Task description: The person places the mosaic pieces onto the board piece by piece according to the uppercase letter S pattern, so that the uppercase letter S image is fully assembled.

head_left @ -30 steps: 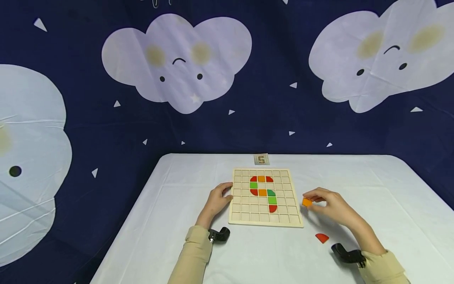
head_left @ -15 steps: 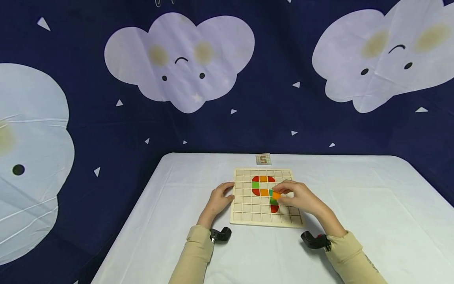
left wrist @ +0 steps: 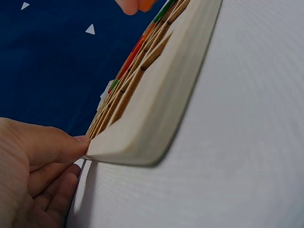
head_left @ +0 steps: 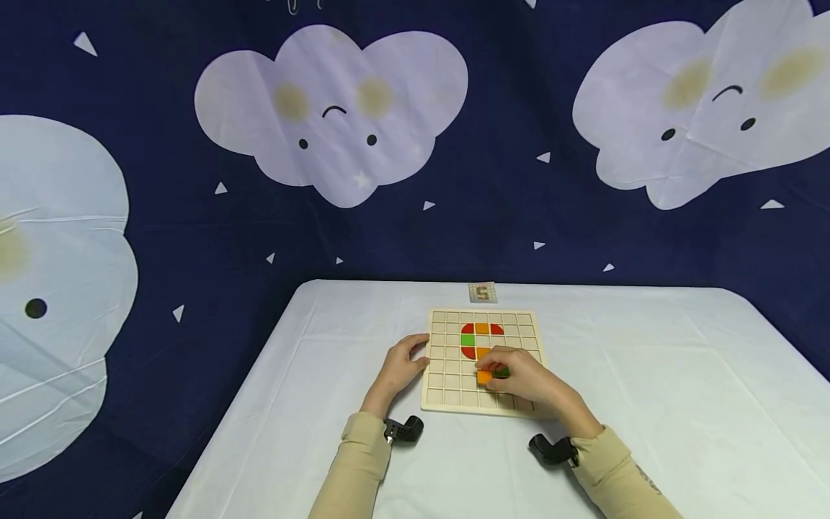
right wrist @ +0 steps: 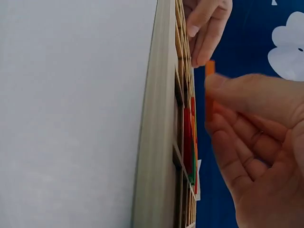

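Observation:
The right hand (head_left: 524,376) hovers over the wooden grid board (head_left: 449,396), pinching an orange square tile (head_left: 483,378) between thumb and fingers. In the right wrist view this tile (right wrist: 209,90) stands edge-on above the board's surface. At the board's left edge rests the left hand (head_left: 397,369), its thumb (left wrist: 71,145) touching the rim in the left wrist view. Red quarter-round tiles (head_left: 496,329), an orange tile (head_left: 482,329) and a green tile (head_left: 467,339) sit in the grid. The right hand hides much of the tiles at the lower part of the figure.
Behind the board lies a small pattern card (head_left: 483,292) with an S-like figure. A white cloth (head_left: 363,317) covers the table, and a dark blue backdrop with clouds hangs behind. Each wrist wears a black camera mount (head_left: 405,429).
The right hand has carried the orange tile from right of the board leftward over it, then slightly toward the near side. The left hand stays at the board's left edge.

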### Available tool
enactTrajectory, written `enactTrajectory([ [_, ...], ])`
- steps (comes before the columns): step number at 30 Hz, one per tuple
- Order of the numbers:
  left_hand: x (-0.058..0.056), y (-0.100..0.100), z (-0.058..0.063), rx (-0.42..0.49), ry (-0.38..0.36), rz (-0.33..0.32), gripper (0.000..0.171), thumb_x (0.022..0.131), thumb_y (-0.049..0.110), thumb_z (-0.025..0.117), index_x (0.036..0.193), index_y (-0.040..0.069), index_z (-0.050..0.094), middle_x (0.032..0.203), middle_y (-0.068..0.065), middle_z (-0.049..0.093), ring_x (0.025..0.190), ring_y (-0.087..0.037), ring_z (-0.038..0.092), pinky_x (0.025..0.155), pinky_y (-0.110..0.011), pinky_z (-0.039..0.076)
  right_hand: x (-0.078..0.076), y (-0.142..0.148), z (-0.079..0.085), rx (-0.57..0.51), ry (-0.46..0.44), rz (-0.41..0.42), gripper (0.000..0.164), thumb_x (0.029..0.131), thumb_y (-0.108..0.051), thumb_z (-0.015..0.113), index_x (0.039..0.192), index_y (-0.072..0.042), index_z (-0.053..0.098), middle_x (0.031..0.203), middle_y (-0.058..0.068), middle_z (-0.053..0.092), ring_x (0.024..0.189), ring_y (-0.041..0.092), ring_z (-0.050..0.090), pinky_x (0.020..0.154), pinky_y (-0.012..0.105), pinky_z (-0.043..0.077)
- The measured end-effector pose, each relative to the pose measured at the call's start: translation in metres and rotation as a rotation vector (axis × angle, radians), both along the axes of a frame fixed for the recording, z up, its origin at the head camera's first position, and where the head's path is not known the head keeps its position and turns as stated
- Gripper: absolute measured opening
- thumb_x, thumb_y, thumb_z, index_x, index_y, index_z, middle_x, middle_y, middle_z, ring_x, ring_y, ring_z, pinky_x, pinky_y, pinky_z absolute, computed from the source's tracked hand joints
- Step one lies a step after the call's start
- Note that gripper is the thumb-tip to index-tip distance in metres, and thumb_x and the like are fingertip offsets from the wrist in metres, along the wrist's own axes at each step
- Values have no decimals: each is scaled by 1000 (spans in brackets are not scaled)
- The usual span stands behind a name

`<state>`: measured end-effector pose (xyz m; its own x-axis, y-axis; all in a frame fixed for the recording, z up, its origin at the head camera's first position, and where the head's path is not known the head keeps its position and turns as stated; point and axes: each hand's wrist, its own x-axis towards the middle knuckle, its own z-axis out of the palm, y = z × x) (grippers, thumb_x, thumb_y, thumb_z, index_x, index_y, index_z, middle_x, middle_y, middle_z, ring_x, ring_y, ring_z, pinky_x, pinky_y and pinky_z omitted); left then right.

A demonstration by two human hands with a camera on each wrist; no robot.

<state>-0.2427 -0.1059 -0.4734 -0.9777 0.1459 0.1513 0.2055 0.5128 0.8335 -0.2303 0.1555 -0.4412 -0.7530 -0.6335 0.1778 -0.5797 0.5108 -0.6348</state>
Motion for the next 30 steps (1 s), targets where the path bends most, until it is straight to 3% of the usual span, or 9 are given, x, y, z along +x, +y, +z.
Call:
enactTrajectory([
  [7, 1, 0, 0, -3, 15, -8, 44, 85, -2, 64, 128, -3, 54, 131, -17, 52, 120, -29, 50, 102, -34, 42, -1, -1, -5, 38, 46, 12, 25, 81, -6, 72, 105, -7, 69, 103, -2, 65, 86, 11, 58, 75, 27, 52],
  [22, 0, -1, 0, -8, 15, -9, 45, 85, -2, 64, 128, -3, 54, 131, -16, 52, 121, -28, 50, 102, -33, 41, -1, -1, -7, 35, 57, 41, 23, 80, -5, 72, 103, -7, 68, 98, -4, 65, 85, 11, 58, 73, 27, 52],
  [30, 1, -1, 0, -9, 22, -15, 44, 85, -3, 63, 128, -3, 54, 131, -17, 52, 121, -29, 50, 102, -34, 41, 1, 0, -2, -1, 1, 23, 23, 82, -8, 72, 105, -7, 68, 98, -1, 66, 86, 14, 60, 74, 29, 53],
])
